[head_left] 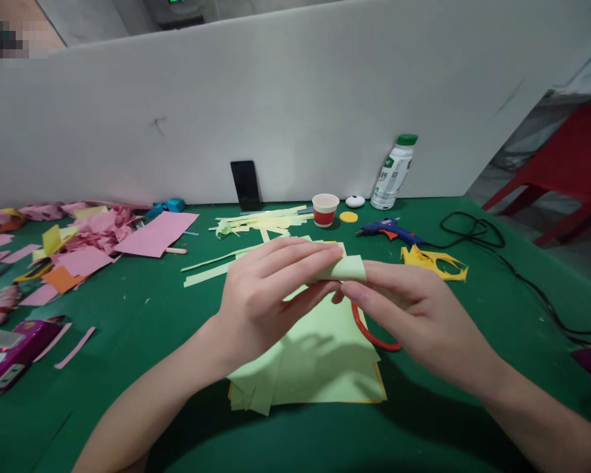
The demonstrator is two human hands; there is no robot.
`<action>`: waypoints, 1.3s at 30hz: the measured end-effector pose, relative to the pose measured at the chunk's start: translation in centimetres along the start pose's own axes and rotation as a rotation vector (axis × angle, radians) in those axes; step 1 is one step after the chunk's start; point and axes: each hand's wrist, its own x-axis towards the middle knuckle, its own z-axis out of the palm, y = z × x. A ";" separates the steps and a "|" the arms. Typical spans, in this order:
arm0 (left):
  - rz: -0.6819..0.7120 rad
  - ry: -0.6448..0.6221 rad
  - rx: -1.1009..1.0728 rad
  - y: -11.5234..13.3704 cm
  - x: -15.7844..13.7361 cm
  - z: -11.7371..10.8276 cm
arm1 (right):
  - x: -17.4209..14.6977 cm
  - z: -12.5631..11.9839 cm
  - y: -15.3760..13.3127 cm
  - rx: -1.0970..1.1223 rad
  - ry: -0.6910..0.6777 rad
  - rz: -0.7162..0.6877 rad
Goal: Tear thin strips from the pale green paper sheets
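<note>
Pale-green rolled paper [352,269] hangs above light-green sheets [320,381], its long axis running left to right, nearly level; the left hand [263,286], fingers extended together, clasps its left part, the right hand [418,315], half curled, its right end.

The held paper [350,269] is pale green, the tabletop [148,322] deep green; far, the cup [325,211] is white, banded red; left, the paper scraps [89,261] are mostly pink.
</note>
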 end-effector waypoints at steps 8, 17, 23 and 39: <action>-0.556 -0.144 -0.485 1.2 0.5 -1.6 | -0.3 -0.9 0.1 0.097 0.283 -0.073; -0.713 -0.213 -0.793 1.2 0.4 -0.9 | -0.3 -0.2 -0.3 0.134 0.203 -0.021; -0.619 -0.144 -0.587 1.5 0.6 -0.6 | -0.5 0.1 -0.2 0.066 0.230 -0.045; -0.686 -0.052 -0.751 1.0 0.2 -0.5 | -0.7 0.3 -0.1 0.052 0.211 -0.058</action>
